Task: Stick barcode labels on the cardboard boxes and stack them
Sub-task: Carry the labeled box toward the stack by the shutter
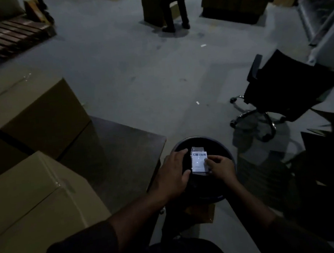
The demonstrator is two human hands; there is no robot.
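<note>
Labels (198, 162) are sitting on the round black stool (226, 151) right in front of me, a small white stack with its long side running away from me. My left hand (174, 172) lies along the stack's left edge, fingers mostly straight, steadying it. Right hand (220, 167) is the one doing the work: its grip is pinched on the right edge, looks like I'm peeling one off. Boxes (38, 194) are all off to my left, so the peeled label has to travel that way, across my left arm.
</note>
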